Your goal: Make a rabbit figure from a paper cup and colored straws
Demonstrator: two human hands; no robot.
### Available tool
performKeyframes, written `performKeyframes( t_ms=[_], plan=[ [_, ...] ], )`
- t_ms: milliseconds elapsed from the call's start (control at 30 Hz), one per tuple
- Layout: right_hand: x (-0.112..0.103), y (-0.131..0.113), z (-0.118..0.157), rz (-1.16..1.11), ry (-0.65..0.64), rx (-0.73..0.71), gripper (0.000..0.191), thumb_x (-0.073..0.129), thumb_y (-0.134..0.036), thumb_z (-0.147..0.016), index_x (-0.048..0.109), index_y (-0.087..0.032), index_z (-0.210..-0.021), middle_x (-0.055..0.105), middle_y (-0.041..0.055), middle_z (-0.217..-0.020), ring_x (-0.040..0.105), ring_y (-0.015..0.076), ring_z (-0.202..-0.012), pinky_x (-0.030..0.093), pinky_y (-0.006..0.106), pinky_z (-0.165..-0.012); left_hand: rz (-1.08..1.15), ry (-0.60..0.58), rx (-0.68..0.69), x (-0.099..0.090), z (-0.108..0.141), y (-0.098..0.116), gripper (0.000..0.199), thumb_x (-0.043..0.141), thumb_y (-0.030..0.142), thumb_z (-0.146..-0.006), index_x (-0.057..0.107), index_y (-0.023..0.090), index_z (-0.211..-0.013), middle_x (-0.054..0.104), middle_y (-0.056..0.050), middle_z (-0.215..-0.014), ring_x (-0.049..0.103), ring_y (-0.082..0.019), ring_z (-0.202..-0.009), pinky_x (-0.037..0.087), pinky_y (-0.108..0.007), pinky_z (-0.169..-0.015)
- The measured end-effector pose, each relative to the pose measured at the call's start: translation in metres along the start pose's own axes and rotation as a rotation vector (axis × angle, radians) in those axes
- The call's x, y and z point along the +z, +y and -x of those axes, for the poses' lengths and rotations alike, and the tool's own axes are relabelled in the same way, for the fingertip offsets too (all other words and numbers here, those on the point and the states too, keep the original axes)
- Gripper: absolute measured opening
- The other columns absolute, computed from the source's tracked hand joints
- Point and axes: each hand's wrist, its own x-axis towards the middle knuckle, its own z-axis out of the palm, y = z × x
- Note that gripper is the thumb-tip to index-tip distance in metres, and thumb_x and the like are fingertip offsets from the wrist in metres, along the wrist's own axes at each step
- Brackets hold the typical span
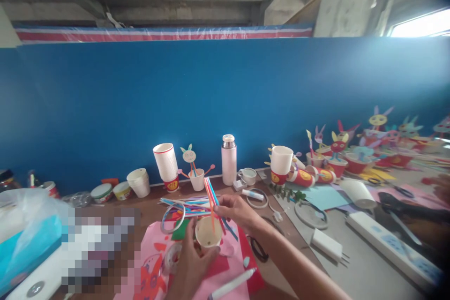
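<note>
My left hand (pixel 195 255) is wrapped round a white paper cup (pixel 210 239), its open mouth tilted towards me. In my right hand (pixel 235 210) several thin coloured straws (pixel 208 188) are pinched, orange, blue and red among them. Their lower ends reach over and beside the cup's mouth; whether any touch the inside I cannot tell. Beneath the hands lie pink paper sheets (pixel 140 253) with red cut-out shapes (pixel 151 276). A white marker (pixel 232 284) rests near the front, and a roll of clear tape (pixel 172 258) sits left of my left hand.
More straws (pixel 197 206) lie behind the cup. Along the blue partition (pixel 197 84) stand stacked paper cups (pixel 165 161), a rabbit-faced cup figure (pixel 190 157) and a pink thermos (pixel 229 161). To the right are a power strip (pixel 390 248), a charger (pixel 328 245) and several cup figures (pixel 339 154).
</note>
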Motion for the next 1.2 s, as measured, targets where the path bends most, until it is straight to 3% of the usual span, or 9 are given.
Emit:
performKeyframes(
  t_ms=[133, 267, 333, 433, 567, 800, 967, 1100, 1200],
  plan=[
    [0.008, 0.0, 0.002, 0.022, -0.025, -0.002, 0.032, 0.068, -0.043, -0.066, 0.054, -0.014, -0.065, 0.044, -0.0062, -0.054, 0.033, 0.0054, -0.048, 0.025, 0.019, -0.047, -0.012, -0.041, 0.052, -0.01, 0.009, 0.003, 0.095, 0.069, 0.034, -0.059, 0.021, 0.017, -0.138, 0.043, -0.019, -0.133, 0.052, -0.031, -0.11, 0.045, -0.04, -0.085],
    [0.013, 0.004, 0.003, 0.056, -0.041, -0.021, 0.03, 0.067, -0.041, -0.067, 0.054, -0.013, -0.066, 0.042, -0.0062, -0.054, 0.032, 0.0056, -0.049, 0.025, 0.019, -0.047, -0.014, -0.019, 0.083, -0.023, 0.002, 0.009, 0.075, 0.062, 0.039, -0.067, 0.035, 0.018, -0.133, 0.044, -0.015, -0.134, 0.041, -0.03, -0.121, 0.039, -0.037, -0.093],
    [0.018, 0.005, 0.005, 0.115, -0.055, -0.044, 0.025, 0.065, -0.036, -0.07, 0.054, -0.014, -0.066, 0.041, -0.0059, -0.055, 0.033, 0.0061, -0.051, 0.025, 0.019, -0.048, 0.052, 0.037, 0.017, -0.028, -0.006, 0.014, 0.056, 0.06, 0.043, -0.069, 0.052, 0.015, -0.118, 0.056, -0.014, -0.121, 0.049, -0.03, -0.112, 0.043, -0.036, -0.088],
    [0.029, 0.001, 0.013, 0.213, -0.083, -0.044, 0.018, 0.061, -0.027, -0.072, 0.051, -0.015, -0.062, 0.038, -0.0065, -0.055, 0.032, 0.0061, -0.051, 0.024, 0.018, -0.047, 0.157, -0.011, -0.014, -0.032, -0.015, 0.02, 0.044, 0.064, 0.043, -0.068, 0.062, 0.014, -0.1, 0.067, -0.009, -0.093, 0.06, -0.025, -0.092, 0.047, -0.03, -0.077],
    [0.041, -0.013, 0.025, 0.402, -0.056, -0.045, 0.018, 0.059, -0.022, -0.07, 0.048, -0.016, -0.058, 0.038, -0.007, -0.053, 0.033, 0.0064, -0.051, 0.023, 0.018, -0.046, 0.225, -0.029, -0.002, -0.03, -0.015, 0.026, 0.029, 0.068, 0.039, -0.066, 0.066, 0.014, -0.079, 0.06, 0.001, -0.06, 0.056, -0.013, -0.06, 0.044, -0.02, -0.055],
    [0.042, -0.027, 0.037, 0.637, -0.004, -0.099, 0.017, 0.06, -0.022, -0.07, 0.048, -0.017, -0.058, 0.044, -0.0071, -0.054, 0.038, 0.007, -0.054, 0.026, 0.019, -0.051, 0.332, -0.029, -0.054, -0.03, -0.013, 0.037, 0.023, 0.073, 0.035, -0.06, 0.062, 0.015, -0.063, 0.056, 0.003, -0.052, 0.05, -0.01, -0.049, 0.039, -0.018, -0.047],
    [0.042, -0.028, 0.037, 0.521, -0.084, -0.103, 0.013, 0.057, -0.017, -0.069, 0.05, -0.016, -0.057, 0.045, -0.0069, -0.054, 0.039, 0.0066, -0.054, 0.028, 0.018, -0.051, 0.349, -0.076, -0.09, -0.034, -0.019, 0.044, 0.022, 0.072, 0.034, -0.061, 0.063, 0.014, -0.062, 0.055, 0.003, -0.046, 0.051, -0.011, -0.046, 0.04, -0.02, -0.047],
    [0.034, -0.029, 0.033, 0.188, -0.305, 0.064, 0.011, 0.051, -0.019, -0.073, 0.06, -0.014, -0.068, 0.056, -0.0034, -0.059, 0.045, 0.0067, -0.051, 0.032, 0.018, -0.049, 0.444, -0.107, -0.166, -0.036, -0.017, 0.051, 0.026, 0.071, 0.038, -0.061, 0.062, 0.014, -0.062, 0.055, 0.003, -0.044, 0.051, -0.012, -0.041, 0.043, -0.023, -0.045],
    [0.029, -0.027, 0.03, 0.041, -0.373, 0.137, 0.016, 0.055, -0.025, -0.075, 0.064, -0.012, -0.073, 0.059, -0.001, -0.059, 0.045, 0.0063, -0.049, 0.034, 0.018, -0.048, 0.484, -0.172, -0.193, -0.038, -0.014, 0.053, 0.027, 0.072, 0.038, -0.061, 0.059, 0.014, -0.06, 0.054, 0.002, -0.044, 0.049, -0.011, -0.038, 0.042, -0.022, -0.041]
  ],
)
